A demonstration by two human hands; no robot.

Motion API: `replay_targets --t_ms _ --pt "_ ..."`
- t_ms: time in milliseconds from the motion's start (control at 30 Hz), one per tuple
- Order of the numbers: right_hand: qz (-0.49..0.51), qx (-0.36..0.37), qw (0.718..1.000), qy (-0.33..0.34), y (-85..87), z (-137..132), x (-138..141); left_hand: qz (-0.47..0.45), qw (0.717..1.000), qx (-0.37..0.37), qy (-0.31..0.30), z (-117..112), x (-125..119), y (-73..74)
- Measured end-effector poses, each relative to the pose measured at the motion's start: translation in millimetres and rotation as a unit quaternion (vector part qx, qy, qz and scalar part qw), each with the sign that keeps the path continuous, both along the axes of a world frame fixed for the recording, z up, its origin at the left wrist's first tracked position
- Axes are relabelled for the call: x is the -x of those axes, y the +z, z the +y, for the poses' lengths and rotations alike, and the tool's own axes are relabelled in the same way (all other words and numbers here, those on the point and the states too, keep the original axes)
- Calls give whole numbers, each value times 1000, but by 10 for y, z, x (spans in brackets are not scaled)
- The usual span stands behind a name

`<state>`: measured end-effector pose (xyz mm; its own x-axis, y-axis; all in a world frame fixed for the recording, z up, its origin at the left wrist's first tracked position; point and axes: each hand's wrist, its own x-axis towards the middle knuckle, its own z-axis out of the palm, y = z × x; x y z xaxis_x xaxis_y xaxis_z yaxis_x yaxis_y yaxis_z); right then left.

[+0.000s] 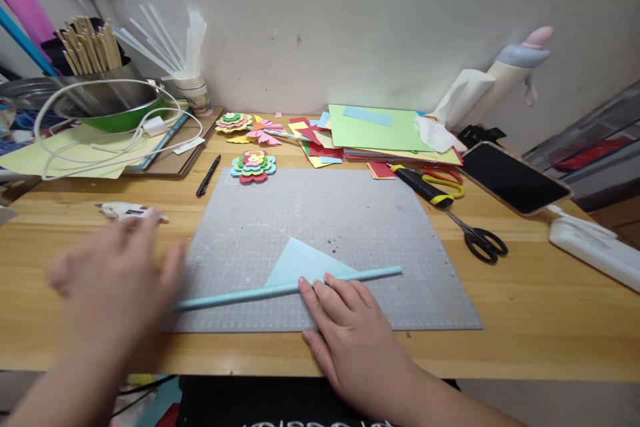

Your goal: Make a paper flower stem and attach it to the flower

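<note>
Head view: resting right hand (353,333), fingers spread, on pale-blue paper tube (225,298), with left hand (113,273) blurred, fingers apart. Probably light, crushable; best held at right end.

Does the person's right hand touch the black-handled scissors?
No, the right hand rests on the blue paper tube, and the black-handled scissors lie apart from it.

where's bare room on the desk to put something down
The mat, above the blue paper and between the layered flower and the yellow-black tool, has only specks. The desk right of the mat, below the black scissors, is bare too. Crowded: around the paper stack, and far left around the green bowl.
</note>
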<state>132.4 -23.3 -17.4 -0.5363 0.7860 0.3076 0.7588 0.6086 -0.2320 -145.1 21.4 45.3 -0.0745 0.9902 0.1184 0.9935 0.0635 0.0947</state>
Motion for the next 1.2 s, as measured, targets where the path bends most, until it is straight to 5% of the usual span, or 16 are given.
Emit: replay_targets --t_ms 100,167,333,733,1200 --pt "2 2 1000 -5 -17 -8 12 28 963 -80 -257 -274 -502 -261" --pt "2 4 1000 -9 -20 -13 10 50 940 -73 -329 -396 -706 -445" --pt "-18 24 999 10 58 9 -88 80 938 -87 -327 -449 -785 -641" --pt "-137 49 989 -30 -20 161 -179 88 950 -85 -288 -476 -860 -641" --pt "-126 139 981 -58 98 554 -58 35 977 -3 -209 -119 -973 -631"
